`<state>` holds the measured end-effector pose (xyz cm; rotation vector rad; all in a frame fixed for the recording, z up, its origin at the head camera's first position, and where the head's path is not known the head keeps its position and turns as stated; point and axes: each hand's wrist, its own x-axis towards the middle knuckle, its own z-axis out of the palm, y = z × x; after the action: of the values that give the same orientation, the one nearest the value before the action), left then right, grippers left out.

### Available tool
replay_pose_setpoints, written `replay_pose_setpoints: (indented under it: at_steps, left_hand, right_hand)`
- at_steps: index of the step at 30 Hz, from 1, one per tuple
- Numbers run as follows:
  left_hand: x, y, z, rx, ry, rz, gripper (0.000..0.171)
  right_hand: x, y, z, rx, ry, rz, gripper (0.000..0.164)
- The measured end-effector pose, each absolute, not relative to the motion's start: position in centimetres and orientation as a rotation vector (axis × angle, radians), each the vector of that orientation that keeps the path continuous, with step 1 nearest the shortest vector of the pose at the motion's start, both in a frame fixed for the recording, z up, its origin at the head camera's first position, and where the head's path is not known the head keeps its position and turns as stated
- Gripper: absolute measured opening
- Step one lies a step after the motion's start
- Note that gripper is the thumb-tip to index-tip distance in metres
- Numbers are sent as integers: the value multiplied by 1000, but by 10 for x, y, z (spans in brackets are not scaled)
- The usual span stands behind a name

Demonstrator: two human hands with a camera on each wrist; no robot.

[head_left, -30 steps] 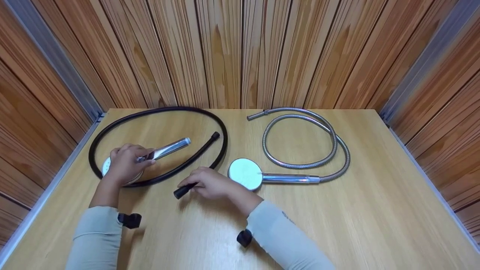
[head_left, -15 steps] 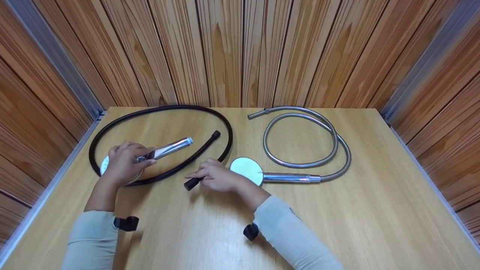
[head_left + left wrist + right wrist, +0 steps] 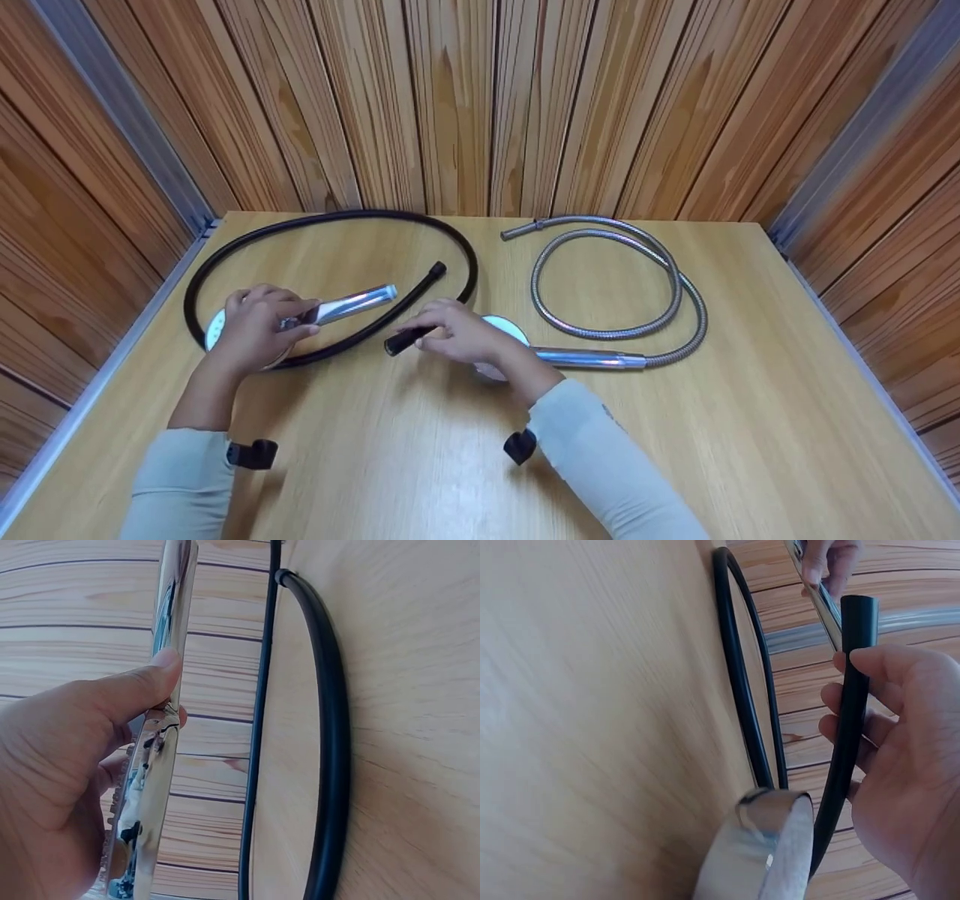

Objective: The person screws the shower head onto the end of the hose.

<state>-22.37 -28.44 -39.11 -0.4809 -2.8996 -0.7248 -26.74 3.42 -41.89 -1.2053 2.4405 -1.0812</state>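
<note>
My left hand (image 3: 259, 326) grips a chrome shower head (image 3: 150, 787) around the neck, thumb along the handle; its bare handle end points right, toward the hose end. In the head view the hand covers most of the round face. My right hand (image 3: 465, 330) holds a black shower hose (image 3: 853, 682) just behind its wide end fitting, fingers curled round it. That fitting (image 3: 401, 342) points left, a short way below and apart from the shower head's handle tip. The rest of the hose loops over the table, its other end (image 3: 438, 270) lying near the middle.
A second chrome shower head (image 3: 589, 358), joined to a coiled silver metal hose (image 3: 679, 300), lies on the wooden table (image 3: 420, 465). Its round face is partly behind my right forearm. Wood-panelled walls (image 3: 450, 105) enclose the back and sides.
My right hand has raised the black hose end and moved it right and away from me, its opening now turned upward more. The left hand keeps holding the shower head, nearly still.
</note>
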Motion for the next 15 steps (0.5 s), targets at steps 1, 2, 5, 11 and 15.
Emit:
replay_pose_setpoints:
  at_steps: [1, 2, 5, 11, 15]
  left_hand:
    - [-223, -284, -391, -489, -2895, -724, 30]
    - [-222, -283, -390, -497, -2889, -725, 29]
    - [-218, -282, -388, -509, -2873, -731, 28]
    - [-214, -280, -386, -524, -2853, -728, 30]
    - [-211, -280, -384, -537, -2868, -701, 30]
  right_hand:
    - [-269, 36, -419, -1212, 2436, -1101, 31]
    - [-270, 38, -419, -1211, 2433, -1121, 30]
    - [-274, 42, -419, -1221, 2463, -1137, 29]
    - [-280, 48, -419, -1139, 2575, -1077, 28]
    - [-283, 47, -421, -1081, 2634, -1060, 29]
